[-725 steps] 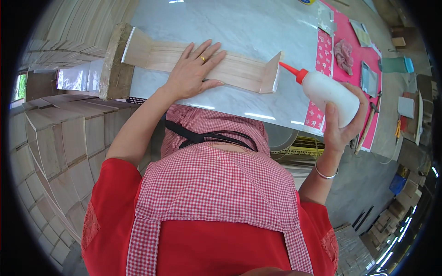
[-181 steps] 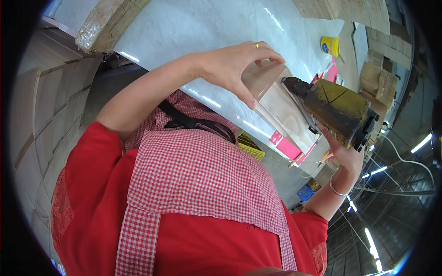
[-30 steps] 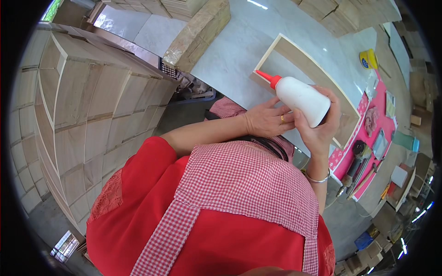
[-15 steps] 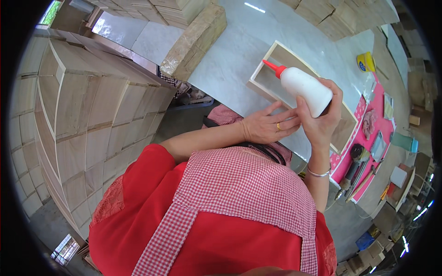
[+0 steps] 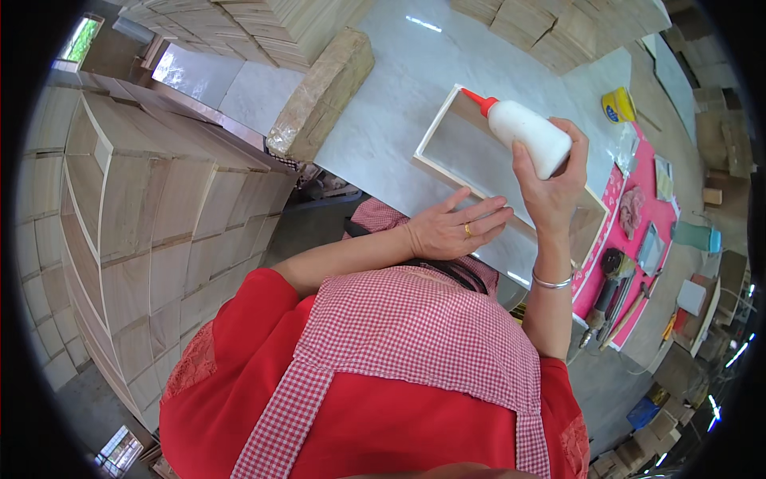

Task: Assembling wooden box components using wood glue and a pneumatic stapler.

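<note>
Leftward, tabletop (image 5: 379, 108) stretches from the frame's edge (image 5: 437, 121) near the bottle nozzle (image 5: 477, 100).

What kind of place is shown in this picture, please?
It looks like a woodworking workshop: tall stacks of cut wooden boards stand at the left, a wooden frame lies on the table, and the right hand holds a white squeeze bottle with a red nozzle.

Frame (image 5: 436, 120) on surface (image 5: 383, 120); bottle (image 5: 528, 137) above it, in right hand (image 5: 550, 180). Left hand (image 5: 459, 227) at frame's near side. Block (image 5: 323, 96) left of frame, tub (image 5: 617, 104) far right. Mat (image 5: 656, 209) right, with cloth (image 5: 632, 212), hammer (image 5: 630, 314) on it.
</note>
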Available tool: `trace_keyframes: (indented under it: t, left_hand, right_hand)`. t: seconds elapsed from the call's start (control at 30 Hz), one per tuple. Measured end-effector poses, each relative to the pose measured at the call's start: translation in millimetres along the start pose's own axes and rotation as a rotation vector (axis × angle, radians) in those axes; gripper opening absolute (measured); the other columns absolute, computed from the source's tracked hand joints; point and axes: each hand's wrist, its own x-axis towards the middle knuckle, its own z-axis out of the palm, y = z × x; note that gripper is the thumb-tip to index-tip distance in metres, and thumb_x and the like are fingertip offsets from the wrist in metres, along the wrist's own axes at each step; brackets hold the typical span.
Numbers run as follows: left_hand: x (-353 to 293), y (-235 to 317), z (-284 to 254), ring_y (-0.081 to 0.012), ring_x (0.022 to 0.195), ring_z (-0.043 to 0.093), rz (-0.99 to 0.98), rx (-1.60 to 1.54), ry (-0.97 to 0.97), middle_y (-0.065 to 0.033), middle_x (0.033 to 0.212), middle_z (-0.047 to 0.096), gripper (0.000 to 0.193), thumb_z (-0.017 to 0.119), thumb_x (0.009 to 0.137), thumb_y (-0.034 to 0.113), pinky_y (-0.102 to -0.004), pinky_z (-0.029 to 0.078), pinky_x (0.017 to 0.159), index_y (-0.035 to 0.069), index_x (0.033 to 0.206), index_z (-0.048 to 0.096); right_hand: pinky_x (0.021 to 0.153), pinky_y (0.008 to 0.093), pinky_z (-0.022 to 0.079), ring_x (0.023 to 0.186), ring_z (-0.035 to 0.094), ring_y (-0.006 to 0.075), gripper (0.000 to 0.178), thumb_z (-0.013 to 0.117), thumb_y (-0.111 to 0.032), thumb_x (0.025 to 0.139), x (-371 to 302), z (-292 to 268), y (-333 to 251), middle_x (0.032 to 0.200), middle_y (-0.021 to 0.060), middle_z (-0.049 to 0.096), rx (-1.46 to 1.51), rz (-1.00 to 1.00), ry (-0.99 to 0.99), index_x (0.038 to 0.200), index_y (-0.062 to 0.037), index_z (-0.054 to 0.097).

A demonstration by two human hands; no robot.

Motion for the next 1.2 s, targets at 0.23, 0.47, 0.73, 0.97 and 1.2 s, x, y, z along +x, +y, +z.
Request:
trace_keyframes:
  t: [0.23,0.47,0.73,0.97,1.2]
  left_hand:
    - [-1,0,0,-0.0174,0.139,0.042,-0.002,-0.013,-0.009,-0.001,0.144,0.05,0.026,0.058,0.088,0.025,-0.0507,0.019,0.118,0.015,0.11,0.069]
    - [0,2,0,-0.0178,0.138,0.043,-0.002,-0.014,-0.02,-0.001,0.143,0.05,0.026,0.059,0.088,0.024,-0.0519,0.014,0.12,0.015,0.111,0.068]
    - [1,2,-2,-0.0213,0.137,0.044,0.026,0.034,-0.085,-0.0005,0.142,0.05,0.037,0.068,0.082,0.029,-0.0558,0.009,0.12,0.017,0.117,0.068]
    - [1,2,-2,-0.0238,0.138,0.044,0.028,0.03,-0.115,-0.0022,0.143,0.05,0.04,0.069,0.082,0.031,-0.0567,0.009,0.12,0.016,0.119,0.067]
    - [0,3,-1,-0.026,0.138,0.043,0.011,0.039,-0.139,-0.004,0.145,0.048,0.042,0.071,0.082,0.032,-0.0568,0.01,0.12,0.016,0.121,0.066]
  right_hand:
    - [0.079,0.0329,0.053,0.093,0.064,0.0216,0.054,0.082,-0.009,0.074,-11,-30,-1,0.108,0.0121,0.062,-0.066,0.062,0.075,0.119,-0.0018,0.053]
    - [0.081,0.0323,0.052,0.095,0.062,0.0199,0.053,0.082,-0.007,0.074,-28,-74,11,0.109,0.0103,0.061,-0.154,0.028,0.125,0.118,-0.0012,0.054]
    - [0.084,0.0327,0.051,0.096,0.06,0.0187,0.053,0.082,-0.007,0.074,-58,-124,22,0.109,0.0097,0.059,-0.24,0.071,0.209,0.118,-0.0012,0.054]
    - [0.083,0.0316,0.051,0.098,0.06,0.0185,0.051,0.081,-0.006,0.076,-82,-161,29,0.112,0.0099,0.059,-0.279,0.184,0.31,0.118,-0.0008,0.054]
    - [0.081,0.0316,0.052,0.097,0.061,0.0183,0.051,0.081,-0.006,0.077,-100,-190,34,0.11,0.0109,0.06,-0.319,0.201,0.358,0.12,-0.0008,0.054]
